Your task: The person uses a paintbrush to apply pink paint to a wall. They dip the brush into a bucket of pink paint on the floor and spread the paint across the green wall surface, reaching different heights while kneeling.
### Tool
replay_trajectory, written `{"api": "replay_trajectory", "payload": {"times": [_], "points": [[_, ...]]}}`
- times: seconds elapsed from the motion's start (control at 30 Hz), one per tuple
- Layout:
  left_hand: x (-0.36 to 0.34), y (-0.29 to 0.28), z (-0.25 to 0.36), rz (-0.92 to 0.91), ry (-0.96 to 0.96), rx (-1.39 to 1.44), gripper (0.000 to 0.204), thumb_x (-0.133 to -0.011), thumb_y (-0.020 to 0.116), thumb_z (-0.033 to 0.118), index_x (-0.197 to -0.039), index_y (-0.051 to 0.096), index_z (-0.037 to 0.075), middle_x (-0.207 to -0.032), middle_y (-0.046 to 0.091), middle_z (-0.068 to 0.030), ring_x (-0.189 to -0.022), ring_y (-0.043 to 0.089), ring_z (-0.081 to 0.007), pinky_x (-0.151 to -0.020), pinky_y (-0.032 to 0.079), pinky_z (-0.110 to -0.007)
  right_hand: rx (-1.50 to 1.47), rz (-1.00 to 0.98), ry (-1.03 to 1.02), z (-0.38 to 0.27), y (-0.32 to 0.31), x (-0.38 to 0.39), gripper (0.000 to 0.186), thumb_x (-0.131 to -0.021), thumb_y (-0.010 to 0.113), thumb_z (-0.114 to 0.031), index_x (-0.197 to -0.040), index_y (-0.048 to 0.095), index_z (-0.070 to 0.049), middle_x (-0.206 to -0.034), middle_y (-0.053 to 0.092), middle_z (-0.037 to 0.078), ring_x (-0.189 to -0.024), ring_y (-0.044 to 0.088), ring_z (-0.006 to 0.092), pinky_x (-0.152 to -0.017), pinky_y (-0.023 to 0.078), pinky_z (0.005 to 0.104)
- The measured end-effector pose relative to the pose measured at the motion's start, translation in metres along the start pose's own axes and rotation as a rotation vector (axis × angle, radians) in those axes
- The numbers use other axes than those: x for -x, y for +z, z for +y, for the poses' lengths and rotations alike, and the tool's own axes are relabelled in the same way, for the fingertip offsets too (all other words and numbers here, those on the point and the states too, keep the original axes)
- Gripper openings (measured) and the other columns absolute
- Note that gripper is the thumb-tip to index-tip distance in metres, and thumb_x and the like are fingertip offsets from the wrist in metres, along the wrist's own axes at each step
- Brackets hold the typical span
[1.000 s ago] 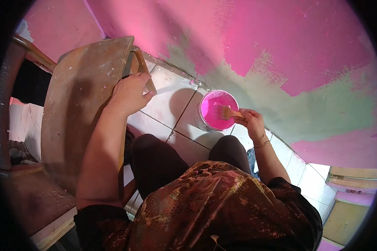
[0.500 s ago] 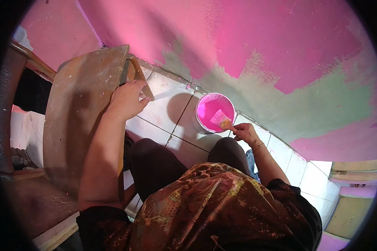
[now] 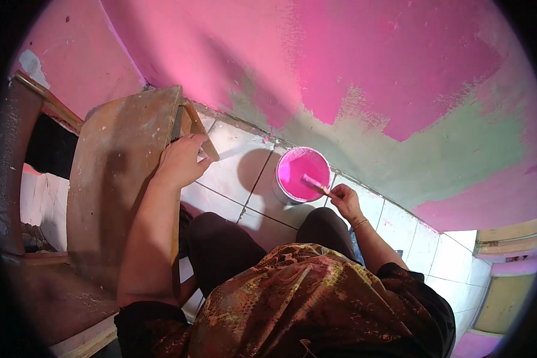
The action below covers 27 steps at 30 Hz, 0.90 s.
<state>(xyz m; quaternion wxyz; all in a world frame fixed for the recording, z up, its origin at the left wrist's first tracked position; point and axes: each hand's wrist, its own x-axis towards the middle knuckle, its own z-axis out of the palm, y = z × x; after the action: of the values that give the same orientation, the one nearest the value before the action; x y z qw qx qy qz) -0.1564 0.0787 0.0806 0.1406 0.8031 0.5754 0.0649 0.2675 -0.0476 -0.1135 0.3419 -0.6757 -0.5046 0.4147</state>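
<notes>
Fingers point(image 3: 338, 191) of the right hand point(image 3: 348, 206) are closed on the handle of a slim paintbrush with pink-coated bristles point(image 3: 311, 181). Its head is over the mouth of a round white bucket point(image 3: 281, 195) containing bright pink paint point(image 3: 292, 169); contact with the paint cannot be determined. Bucket stands on white floor tiles point(image 3: 225, 149) beside a patchy pink and grey-green wall point(image 3: 370, 77). Left hand point(image 3: 184, 161) rests at the edge of a paint-flecked brown wooden panel point(image 3: 122, 161), fingers partly bent; grip cannot be confirmed.
</notes>
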Motion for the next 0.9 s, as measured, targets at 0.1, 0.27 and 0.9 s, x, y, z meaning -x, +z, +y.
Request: {"api": "replay_trajectory", "payload": {"times": [0.1, 0.27, 0.9], "points": [[0.002, -0.004, 0.003, -0.051, -0.034, 0.005, 0.046, -0.079, 0.069, 0.025, -0.119, 0.057, 0.004, -0.112, 0.061, -0.0191, -0.106, 0.057, -0.0359, -0.091, 0.045, -0.043, -0.005, 0.028, 0.05, -0.005, 0.005, 0.004, 0.014, -0.075, 0.058, 0.005, -0.088, 0.059, -0.001, -0.075, 0.06, 0.002, -0.069, 0.054, 0.0092, -0.063, 0.044, 0.0252], [0.001, -0.001, 0.001, -0.007, -0.005, -0.005, 0.045, -0.077, 0.071, 0.021, -0.117, 0.057, 0.003, -0.109, 0.062, -0.0143, -0.102, 0.059, -0.0311, -0.088, 0.047, -0.042, 0.065, 0.058, -0.039, 0.017, 0.009, -0.001, 0.012, -0.076, 0.061, 0.003, -0.087, 0.059, 0.0, -0.073, 0.06, 0.002, -0.066, 0.053, 0.009, -0.06, 0.043, 0.0249], [0.0, -0.005, 0.003, -0.014, -0.005, 0.017, 0.047, -0.077, 0.071, 0.021, -0.118, 0.057, 0.003, -0.112, 0.061, -0.015, -0.103, 0.059, -0.0317, -0.089, 0.047, -0.042, 0.149, 0.072, 0.016, -0.019, 0.012, 0.006, 0.023, -0.074, 0.074, -0.016, -0.087, 0.064, 0.0, -0.071, 0.064, 0.005, -0.062, 0.057, 0.0138, -0.059, 0.046, 0.0287]]}}
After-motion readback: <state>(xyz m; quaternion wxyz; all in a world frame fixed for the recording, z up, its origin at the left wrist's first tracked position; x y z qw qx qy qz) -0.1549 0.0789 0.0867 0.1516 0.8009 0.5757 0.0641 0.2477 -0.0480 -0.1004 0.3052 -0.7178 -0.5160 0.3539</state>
